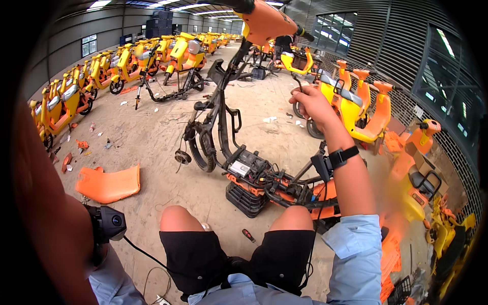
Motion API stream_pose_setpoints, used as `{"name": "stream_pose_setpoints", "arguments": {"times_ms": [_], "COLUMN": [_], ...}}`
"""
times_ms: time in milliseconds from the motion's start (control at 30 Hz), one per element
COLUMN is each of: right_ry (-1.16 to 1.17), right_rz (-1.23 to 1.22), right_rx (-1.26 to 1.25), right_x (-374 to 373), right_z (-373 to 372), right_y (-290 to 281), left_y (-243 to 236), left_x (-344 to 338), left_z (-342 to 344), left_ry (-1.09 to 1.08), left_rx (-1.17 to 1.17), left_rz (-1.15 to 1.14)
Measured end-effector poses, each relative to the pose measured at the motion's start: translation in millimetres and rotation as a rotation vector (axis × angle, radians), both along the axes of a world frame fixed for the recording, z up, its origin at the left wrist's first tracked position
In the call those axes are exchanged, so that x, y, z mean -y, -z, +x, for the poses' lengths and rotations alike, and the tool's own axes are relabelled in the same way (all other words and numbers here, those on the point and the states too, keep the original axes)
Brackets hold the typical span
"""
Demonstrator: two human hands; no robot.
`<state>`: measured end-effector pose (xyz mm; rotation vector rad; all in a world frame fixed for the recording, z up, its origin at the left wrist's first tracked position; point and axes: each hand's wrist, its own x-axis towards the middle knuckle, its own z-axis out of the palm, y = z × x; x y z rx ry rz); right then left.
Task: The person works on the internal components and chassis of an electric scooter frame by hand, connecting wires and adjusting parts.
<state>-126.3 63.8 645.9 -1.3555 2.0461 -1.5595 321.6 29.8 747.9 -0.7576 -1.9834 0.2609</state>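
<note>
My right hand is raised at the right of centre, its fingers pinched on a thin dark curved strip; its exact kind is too small to tell. Of my left side only the forearm shows, large and blurred along the left edge, and the hand itself is out of view. Before my knees stands a stripped electric scooter frame, with an orange head cover on its handlebar. Low on the frame sit a silver controller box with loose wiring and a black plastic crate-like part.
A screwdriver lies on the floor between my knees. An orange panel lies at the left. Rows of yellow-orange scooters fill the far left; more scooters stand at the right. Loose orange and yellow panels are piled at the far right.
</note>
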Motion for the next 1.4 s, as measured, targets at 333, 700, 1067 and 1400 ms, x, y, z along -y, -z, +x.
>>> {"name": "stream_pose_setpoints", "arguments": {"times_ms": [333, 700, 1067, 1400], "right_ry": [-0.112, -0.062, -0.069, -0.082], "right_rz": [0.016, 0.033, 0.139, 0.299], "right_rx": [0.008, 0.174, 0.249, 0.197], "right_x": [-44.8, -24.7, 1.8, 35.2], "right_z": [37.5, -25.9, -61.6, -86.2], "right_y": [2.8, 81.0, 141.4, 214.8], "left_y": [-22.9, -6.5, 30.5, 169.9], "left_x": [50.4, 71.6, 62.5, 115.3], "left_z": [-63.6, -141.5, -153.6, -214.9], "left_ry": [-0.165, -0.170, 0.101, -0.064], "left_rx": [0.044, 0.067, -0.073, -0.142], "left_rz": [0.319, 0.380, 0.249, 0.869]}}
